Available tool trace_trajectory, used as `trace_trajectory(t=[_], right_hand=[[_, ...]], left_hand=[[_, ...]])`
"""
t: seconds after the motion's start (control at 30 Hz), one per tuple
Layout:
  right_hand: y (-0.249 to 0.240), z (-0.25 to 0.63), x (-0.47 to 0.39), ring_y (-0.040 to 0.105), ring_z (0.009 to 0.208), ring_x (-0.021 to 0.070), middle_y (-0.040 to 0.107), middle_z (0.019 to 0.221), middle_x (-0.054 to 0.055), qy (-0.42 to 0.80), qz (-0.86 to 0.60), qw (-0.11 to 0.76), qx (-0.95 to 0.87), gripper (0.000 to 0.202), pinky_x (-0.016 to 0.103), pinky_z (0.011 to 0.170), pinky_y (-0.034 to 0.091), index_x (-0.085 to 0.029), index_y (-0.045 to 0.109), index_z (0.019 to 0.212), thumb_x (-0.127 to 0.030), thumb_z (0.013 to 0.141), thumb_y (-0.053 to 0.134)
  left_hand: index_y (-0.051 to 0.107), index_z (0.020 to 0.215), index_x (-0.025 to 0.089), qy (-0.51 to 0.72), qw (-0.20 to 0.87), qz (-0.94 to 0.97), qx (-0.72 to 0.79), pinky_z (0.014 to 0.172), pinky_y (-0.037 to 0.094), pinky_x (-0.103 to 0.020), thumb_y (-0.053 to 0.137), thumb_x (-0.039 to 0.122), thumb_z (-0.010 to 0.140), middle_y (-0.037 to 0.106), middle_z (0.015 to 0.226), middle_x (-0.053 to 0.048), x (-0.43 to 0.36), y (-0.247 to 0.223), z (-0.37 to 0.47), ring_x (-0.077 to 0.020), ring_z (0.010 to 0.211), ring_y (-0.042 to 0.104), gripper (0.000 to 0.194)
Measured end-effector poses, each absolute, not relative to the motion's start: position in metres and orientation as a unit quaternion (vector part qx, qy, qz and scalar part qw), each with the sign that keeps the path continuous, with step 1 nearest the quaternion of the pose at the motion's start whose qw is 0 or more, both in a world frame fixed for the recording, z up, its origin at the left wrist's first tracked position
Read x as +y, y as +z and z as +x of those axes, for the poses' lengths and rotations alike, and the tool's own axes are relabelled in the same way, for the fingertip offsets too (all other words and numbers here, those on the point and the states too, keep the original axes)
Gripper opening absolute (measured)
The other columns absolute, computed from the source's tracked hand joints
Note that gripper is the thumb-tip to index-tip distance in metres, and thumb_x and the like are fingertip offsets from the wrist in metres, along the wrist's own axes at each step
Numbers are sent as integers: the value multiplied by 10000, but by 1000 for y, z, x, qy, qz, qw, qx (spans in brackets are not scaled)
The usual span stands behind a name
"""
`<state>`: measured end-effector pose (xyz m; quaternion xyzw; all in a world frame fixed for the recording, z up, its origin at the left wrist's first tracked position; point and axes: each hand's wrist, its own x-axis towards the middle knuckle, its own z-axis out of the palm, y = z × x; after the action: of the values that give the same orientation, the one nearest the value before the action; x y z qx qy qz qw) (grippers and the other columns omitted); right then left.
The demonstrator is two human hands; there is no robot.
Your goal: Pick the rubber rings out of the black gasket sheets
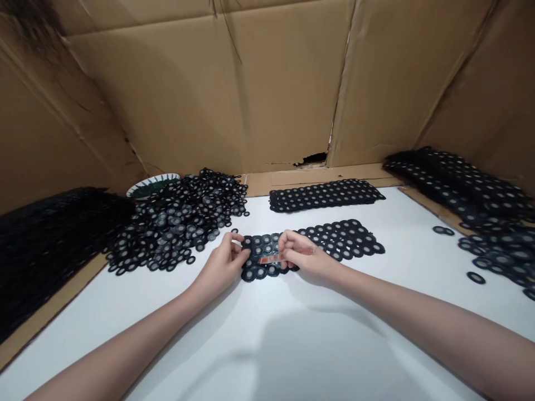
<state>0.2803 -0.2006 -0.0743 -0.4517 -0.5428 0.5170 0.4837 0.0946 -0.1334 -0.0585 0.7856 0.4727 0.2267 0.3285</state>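
Observation:
A long black strip of joined round pieces with pale centres (pixel 334 236) lies flat on the white tabletop. My left hand (pixel 225 259) pinches its left end between thumb and fingers. My right hand (pixel 300 253), closed, rests over the strip's middle and covers some of its pieces. In its fingers is a slim orange-red and clear stick (pixel 270 259), its tip pointing left above the strip. What kind of tool it is, I cannot make out.
Behind my left hand is a heap of loose black rings (pixel 179 223), with a striped bowl (pixel 154 186) at its back. Another strip (pixel 326 194) lies farther back. Stacked strips (pixel 463 181) and loose rings (pixel 497 253) are at right, a dark pile (pixel 54 239) at left. Cardboard walls (pixel 284 83) enclose the table.

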Motion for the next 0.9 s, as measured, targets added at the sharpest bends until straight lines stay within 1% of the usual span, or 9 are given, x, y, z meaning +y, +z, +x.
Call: trace_trajectory(t=[0.07, 0.1, 0.17, 0.27, 0.37, 0.47, 0.57, 0.77, 0.9], right_hand=[[-76, 282, -200, 459, 545, 98, 508, 573, -36, 518, -441, 481, -553, 105, 222, 514, 314, -197, 421, 757, -100, 729, 391], [-77, 282, -200, 459, 551, 98, 509, 584, -35, 518, -438, 479, -557, 111, 223, 519, 318, -196, 421, 764, -95, 730, 388], [-77, 283, -200, 461, 567, 97, 507, 603, -32, 516, -436, 472, -566, 118, 224, 534, 328, -192, 422, 776, -87, 730, 390], [-76, 283, -202, 460, 584, 98, 502, 617, -31, 511, -437, 466, -574, 110, 229, 549, 335, -189, 422, 786, -93, 742, 393], [-74, 283, -203, 460, 588, 101, 503, 615, -30, 512, -438, 465, -574, 102, 234, 556, 336, -190, 423, 777, -98, 750, 387], [-70, 282, -204, 462, 584, 101, 498, 607, -32, 518, -443, 463, -566, 111, 235, 558, 339, -188, 421, 751, -83, 736, 389], [-67, 280, -204, 455, 577, 100, 491, 603, -32, 517, -451, 460, -564, 110, 234, 552, 337, -185, 423, 740, -79, 726, 394], [-68, 280, -205, 445, 569, 98, 483, 594, -31, 509, -461, 452, -569, 109, 234, 547, 327, -182, 429, 747, -81, 736, 387], [-72, 281, -204, 470, 585, 102, 507, 617, -23, 514, -440, 466, -570, 99, 236, 559, 343, -184, 440, 759, -94, 743, 401]], left_hand=[[376, 1061, 176, 234, 385, 750, 484, 601, 393, -263, 517, 281, 681, 511, 664, 41, -138, -57, 95, -140, 619, 502, 419], [380, 1073, 161, 235, 406, 735, 490, 609, 404, -267, 529, 268, 661, 514, 671, 36, -141, -56, 95, -141, 627, 510, 451], [457, 996, 149, 205, 417, 735, 494, 599, 409, -272, 511, 270, 665, 501, 642, 30, -147, -55, 94, -144, 612, 510, 356], [521, 842, 165, 159, 308, 798, 493, 608, 395, -296, 466, 317, 703, 509, 660, -2, -153, -55, 94, -174, 653, 504, 213], [516, 860, 162, 157, 144, 845, 490, 694, 378, -359, 472, 364, 713, 543, 794, -63, -154, -55, 92, -236, 792, 493, 254], [545, 821, 156, 132, 87, 867, 473, 736, 361, -396, 470, 365, 723, 556, 830, -98, -154, -57, 90, -267, 834, 478, 242], [558, 813, 170, 167, 142, 853, 474, 755, 376, -382, 473, 331, 720, 575, 842, -85, -153, -58, 87, -255, 855, 493, 204], [581, 881, 166, 245, 406, 724, 500, 747, 430, -339, 518, 285, 672, 632, 898, -68, -156, -51, 89, -221, 842, 567, 248], [548, 911, 165, 264, 459, 688, 496, 709, 439, -307, 522, 276, 672, 638, 856, -55, -159, -47, 93, -192, 794, 584, 264]])
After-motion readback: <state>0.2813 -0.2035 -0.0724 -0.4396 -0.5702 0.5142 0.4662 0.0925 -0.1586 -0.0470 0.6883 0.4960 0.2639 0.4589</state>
